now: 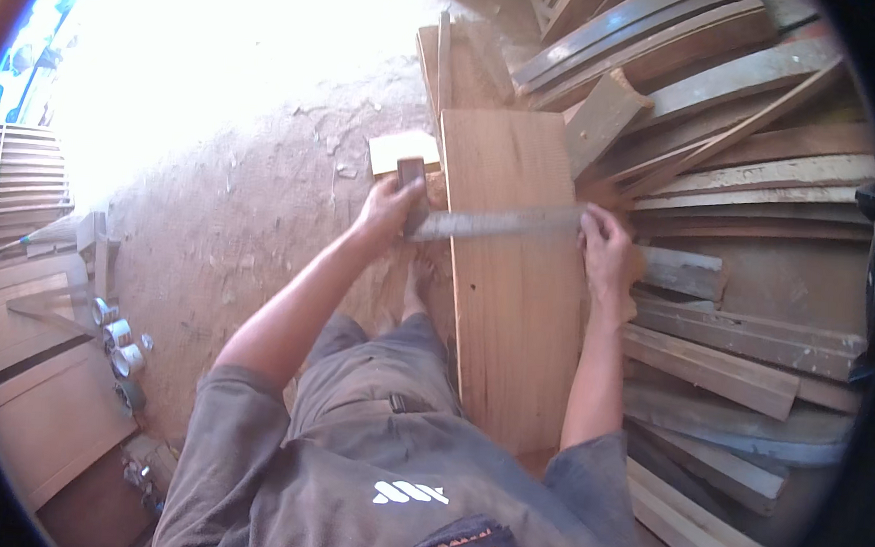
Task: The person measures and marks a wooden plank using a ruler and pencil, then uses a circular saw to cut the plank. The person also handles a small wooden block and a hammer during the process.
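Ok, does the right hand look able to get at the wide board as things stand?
Probably yes: the right hand is beside the wide board, and nothing seems to cover the wood nearer than the grey blade. It may be pinching the blade's end, though.

Near head-worn fisheye view, steeply down onto the wooden board (513,348).

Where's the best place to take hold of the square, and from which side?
Probably the square's dark stock, from the left: that block sits beyond the board's left edge, in the left hand, while the narrow blade spans the board toward the right hand.
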`<move>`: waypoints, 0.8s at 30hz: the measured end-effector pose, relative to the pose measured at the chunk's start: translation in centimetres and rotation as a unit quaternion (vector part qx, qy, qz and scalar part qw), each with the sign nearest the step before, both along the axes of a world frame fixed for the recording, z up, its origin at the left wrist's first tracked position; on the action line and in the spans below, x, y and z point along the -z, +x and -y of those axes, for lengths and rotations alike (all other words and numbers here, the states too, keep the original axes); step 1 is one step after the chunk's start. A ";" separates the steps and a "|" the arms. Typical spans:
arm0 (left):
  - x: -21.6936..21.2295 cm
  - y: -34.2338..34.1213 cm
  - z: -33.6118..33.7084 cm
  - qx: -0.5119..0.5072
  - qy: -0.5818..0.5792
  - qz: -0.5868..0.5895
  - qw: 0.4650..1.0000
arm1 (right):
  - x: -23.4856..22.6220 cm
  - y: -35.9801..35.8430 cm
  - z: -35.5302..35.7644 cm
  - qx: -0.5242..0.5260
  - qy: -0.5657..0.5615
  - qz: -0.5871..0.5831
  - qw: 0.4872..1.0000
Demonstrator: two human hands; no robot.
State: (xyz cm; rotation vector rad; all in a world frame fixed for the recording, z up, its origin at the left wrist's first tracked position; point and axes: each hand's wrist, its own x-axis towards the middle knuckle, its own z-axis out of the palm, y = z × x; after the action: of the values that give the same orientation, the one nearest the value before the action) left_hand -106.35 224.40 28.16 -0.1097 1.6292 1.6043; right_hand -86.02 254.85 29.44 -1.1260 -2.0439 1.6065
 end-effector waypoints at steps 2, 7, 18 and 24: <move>1.0 -1.2 -1.1 -0.023 -0.012 0.022 0.999 | 0.5 -2.2 -1.2 -0.019 0.011 0.049 0.999; 2.3 -4.0 -1.2 -0.010 -0.008 0.047 0.999 | 1.0 -4.5 -1.8 -0.021 0.005 0.084 0.996; 2.2 -4.7 -1.1 0.001 -0.001 0.076 0.997 | 1.0 -4.8 -2.1 0.033 -0.065 0.081 0.994; 2.3 -4.6 -0.9 -0.001 -0.003 0.089 0.996 | 0.2 -5.1 -2.0 0.027 -0.069 0.089 0.993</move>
State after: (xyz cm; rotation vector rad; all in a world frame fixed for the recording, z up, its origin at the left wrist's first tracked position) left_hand -110.95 225.34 25.88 -0.2496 1.4970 1.5459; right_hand -91.08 256.87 29.20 -1.4083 -2.0145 1.6974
